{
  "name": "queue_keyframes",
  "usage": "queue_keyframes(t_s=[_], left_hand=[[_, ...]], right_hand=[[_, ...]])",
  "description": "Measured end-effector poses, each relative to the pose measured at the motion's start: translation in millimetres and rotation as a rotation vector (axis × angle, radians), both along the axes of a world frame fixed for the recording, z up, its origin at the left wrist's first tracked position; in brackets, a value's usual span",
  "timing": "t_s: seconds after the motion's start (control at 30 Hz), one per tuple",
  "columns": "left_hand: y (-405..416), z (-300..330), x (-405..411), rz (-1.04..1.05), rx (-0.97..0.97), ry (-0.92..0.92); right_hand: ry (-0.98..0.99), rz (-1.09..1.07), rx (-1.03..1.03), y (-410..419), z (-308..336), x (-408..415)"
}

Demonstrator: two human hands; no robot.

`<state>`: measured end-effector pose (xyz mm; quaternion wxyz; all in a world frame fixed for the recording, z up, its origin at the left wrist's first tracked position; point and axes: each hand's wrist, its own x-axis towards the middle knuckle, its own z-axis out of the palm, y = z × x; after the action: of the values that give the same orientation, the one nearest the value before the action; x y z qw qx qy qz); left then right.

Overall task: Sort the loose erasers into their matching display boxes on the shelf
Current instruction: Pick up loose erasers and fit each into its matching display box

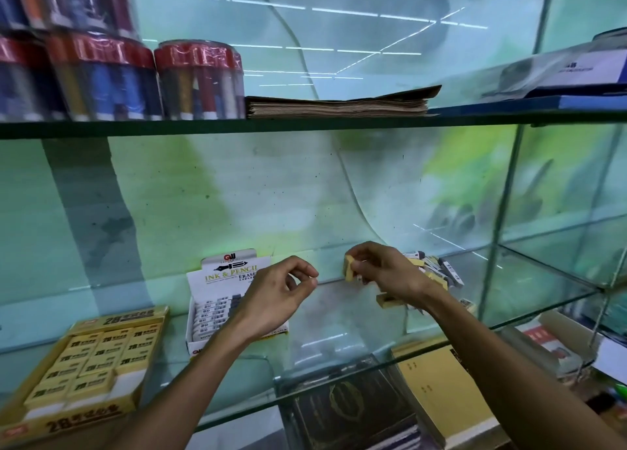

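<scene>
Even, fairly bright greenish light. Ceiling tube lights reflected as white streaks in back glass above stack of brown paper [339, 105]. Pen tubs [200, 80] left of it motion-blurred. Wide-angle bending at frame edges.

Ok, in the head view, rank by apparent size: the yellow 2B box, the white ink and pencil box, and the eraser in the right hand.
1. Yellow 2B box, though it sits nearest the camera.
2. White ink and pencil box.
3. Eraser pinched by the right hand.

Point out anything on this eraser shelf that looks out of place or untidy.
A jumbled pile of loose erasers lies unboxed on the glass shelf, behind the right hand, which pinches a yellow eraser. The yellow 2B box and the white Ink & Pencil box look neatly filled.
</scene>
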<state>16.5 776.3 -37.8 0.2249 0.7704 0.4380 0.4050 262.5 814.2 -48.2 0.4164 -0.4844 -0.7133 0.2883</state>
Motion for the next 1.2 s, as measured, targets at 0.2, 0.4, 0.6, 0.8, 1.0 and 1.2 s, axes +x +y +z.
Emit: queue_keyframes(t_s=[0.2, 0.4, 0.6, 0.8, 1.0, 1.2], left_hand=[[1.7, 0.7, -1.9, 0.017, -0.099, -0.136], [3.3, 5.3, 1.9, -0.039, -0.266, -0.291], [-0.3, 8.1, -5.1, -0.043, -0.281, -0.378], [-4.7, 11.7, -32.1, 0.045, -0.217, -0.375], [-19.0, 15.4, -72.6, 0.131, -0.14, -0.32], [-40.7, 26.2, -134.6, 0.287, -0.007, -0.317]], right_hand=[[0.354, 0.142, -0.114, -16.7, 0.2, -11.6], [0.294, 0.231, -0.033, -40.8, 15.1, -27.7], [0.192, 0.252, 0.006, -50.4, 20.4, -41.8], [-0.091, 0.195, 0.325, -43.7, 18.1, -71.3], [-0.261, 0.211, 0.625, -33.8, 15.7, -118.7], [-0.206, 0.274, 0.434, -44.4, 19.5, -181.0]])
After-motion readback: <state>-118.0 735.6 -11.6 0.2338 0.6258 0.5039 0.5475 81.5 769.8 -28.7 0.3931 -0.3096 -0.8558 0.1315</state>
